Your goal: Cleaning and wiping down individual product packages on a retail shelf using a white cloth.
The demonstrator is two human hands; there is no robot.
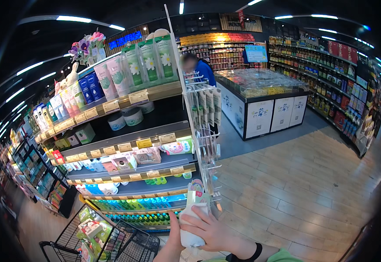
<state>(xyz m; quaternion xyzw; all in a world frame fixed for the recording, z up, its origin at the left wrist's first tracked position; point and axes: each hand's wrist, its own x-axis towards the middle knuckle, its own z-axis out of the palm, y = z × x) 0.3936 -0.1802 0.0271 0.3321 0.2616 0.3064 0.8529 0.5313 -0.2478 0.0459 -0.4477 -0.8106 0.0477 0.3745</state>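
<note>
Both hands are together at the bottom middle, before the lower shelves. My right hand [210, 229] has its fingers spread over a white cloth [190, 237] wrapped around the lower part of a box-like package [197, 196] with a pale green and pink top. My left hand [174, 232] is upright at the left side of the cloth, thumb up; how far its fingers close around the bundle is hidden. The package stands upright near the shelf's end. A black wire shopping cart [115, 240] stands to the left of my hands, with boxes and green packs [94, 229] in it.
A tiered shelf [174, 88] with tubes, jars and bottles fills the left and middle. Hooks with hanging packs [210, 104] line its end panel. A person in blue [205, 72] is behind it. A glass-topped display counter [259, 114] stands beyond, with stocked wall shelves [327, 82] at right.
</note>
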